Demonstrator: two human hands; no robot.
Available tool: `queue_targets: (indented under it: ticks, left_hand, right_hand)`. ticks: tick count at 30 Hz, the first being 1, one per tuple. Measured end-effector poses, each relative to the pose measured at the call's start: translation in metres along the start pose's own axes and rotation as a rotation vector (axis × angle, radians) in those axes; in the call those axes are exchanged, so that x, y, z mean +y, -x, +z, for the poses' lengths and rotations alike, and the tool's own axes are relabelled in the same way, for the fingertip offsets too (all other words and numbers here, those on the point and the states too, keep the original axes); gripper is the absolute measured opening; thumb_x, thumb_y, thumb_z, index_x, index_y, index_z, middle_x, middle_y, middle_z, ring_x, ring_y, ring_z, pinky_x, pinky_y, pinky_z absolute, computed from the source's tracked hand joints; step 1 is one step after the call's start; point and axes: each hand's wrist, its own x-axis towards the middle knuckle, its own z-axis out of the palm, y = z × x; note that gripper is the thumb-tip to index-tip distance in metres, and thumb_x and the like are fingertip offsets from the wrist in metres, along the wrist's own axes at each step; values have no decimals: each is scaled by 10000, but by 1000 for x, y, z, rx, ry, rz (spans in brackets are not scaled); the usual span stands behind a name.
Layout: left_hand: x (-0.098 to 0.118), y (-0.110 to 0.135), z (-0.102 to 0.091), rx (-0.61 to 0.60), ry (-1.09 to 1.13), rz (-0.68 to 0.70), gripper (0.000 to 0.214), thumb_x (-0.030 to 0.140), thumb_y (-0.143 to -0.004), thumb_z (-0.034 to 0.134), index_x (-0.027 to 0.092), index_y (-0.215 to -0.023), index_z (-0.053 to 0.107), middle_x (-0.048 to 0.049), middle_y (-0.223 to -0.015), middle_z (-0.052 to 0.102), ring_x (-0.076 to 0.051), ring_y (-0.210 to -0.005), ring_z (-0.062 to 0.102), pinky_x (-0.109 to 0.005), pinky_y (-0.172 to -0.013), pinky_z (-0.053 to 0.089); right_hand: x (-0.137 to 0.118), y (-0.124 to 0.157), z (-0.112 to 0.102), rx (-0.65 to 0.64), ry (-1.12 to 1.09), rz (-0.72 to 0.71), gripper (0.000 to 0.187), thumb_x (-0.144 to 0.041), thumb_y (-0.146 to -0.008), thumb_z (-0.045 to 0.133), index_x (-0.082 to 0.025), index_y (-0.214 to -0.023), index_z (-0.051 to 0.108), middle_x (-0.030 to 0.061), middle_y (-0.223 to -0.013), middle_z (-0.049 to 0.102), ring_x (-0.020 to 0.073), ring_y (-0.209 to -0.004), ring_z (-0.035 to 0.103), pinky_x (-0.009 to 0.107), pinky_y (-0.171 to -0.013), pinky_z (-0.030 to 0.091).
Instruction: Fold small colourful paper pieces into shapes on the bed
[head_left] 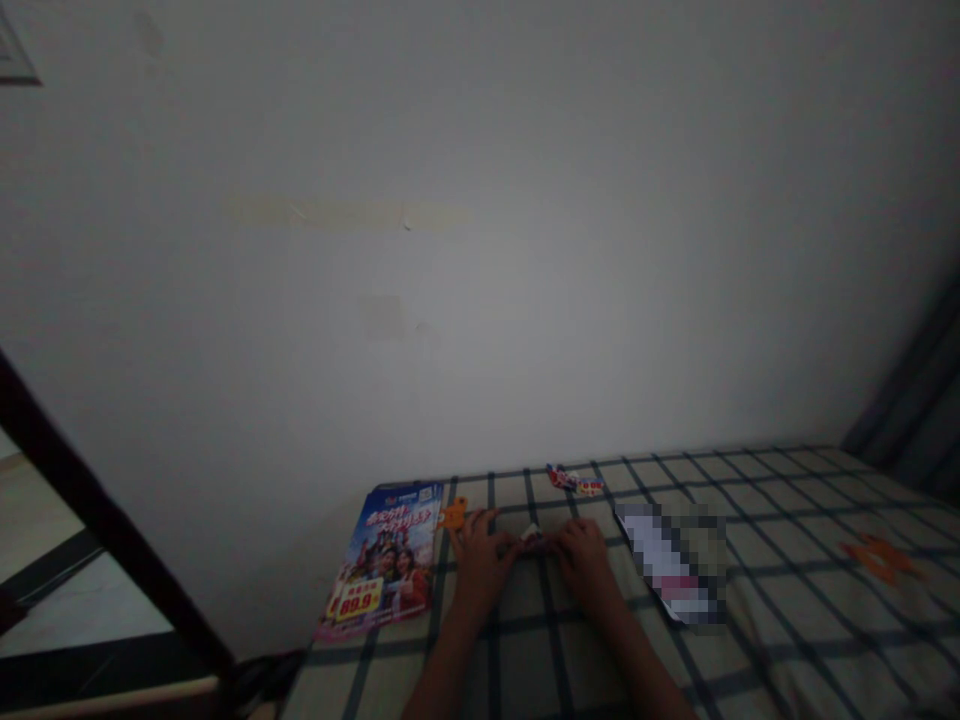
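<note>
A small folded piece of printed paper [532, 536], white and dark red, lies between my two hands low over the checked cloth. My left hand [482, 550] pinches its left end with thumb and fingertip, the other fingers spread out. At its right end, my right hand [583, 548] closes thumb and fingers on it. Just left of my left hand is an orange cut-out [453, 514], partly covered by the fingers. The exact folds in the paper are too small and dim to make out.
A colourful flyer [390, 560] lies at the left edge of the checked cloth [525, 660]. Behind my hands is a crumpled or folded printed paper [574, 481]. To the right are a blurred-out flat item [667, 565] and an orange shape [885, 558]. A wall [525, 250] rises behind.
</note>
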Motion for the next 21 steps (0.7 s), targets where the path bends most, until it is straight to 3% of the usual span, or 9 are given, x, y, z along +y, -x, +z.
queue_targets:
  ticks: [6,11,16,21]
  left_hand:
    - [3,0,2,6,-26,-11,174,399,-874,640,293,-831,771,-22,-1396,588,-327,-1380,361,-675,-1154,62]
    - [7,0,2,19,-48,-8,199,416,-887,619,276,-857,758,-42,-1401,580,-325,-1364,380,-659,-1155,96]
    - [10,2,0,5,-33,15,295,445,-917,580,380,-1181,695,-36,-1459,524,-319,-1377,361,-655,-1146,134]
    - [10,2,3,-25,-50,25,225,464,-920,582,433,-1074,743,-22,-1465,516,-337,-1390,353,-705,-1136,75]
  right_hand:
    - [0,0,0,56,-22,38,242,-217,-921,481,-255,-1077,662,72,-1036,684,252,-1021,570,440,-967,419]
    - [-5,0,-1,23,82,11,204,-195,-918,499,-284,-973,675,31,-977,697,252,-1030,567,505,-1084,308]
    - [-10,2,-4,21,131,13,150,-215,-895,569,-297,-938,687,20,-969,680,253,-1047,548,516,-1102,276]
    - [-10,3,-4,24,154,-2,99,-302,-885,613,-303,-936,698,28,-961,665,260,-1058,543,551,-1123,244]
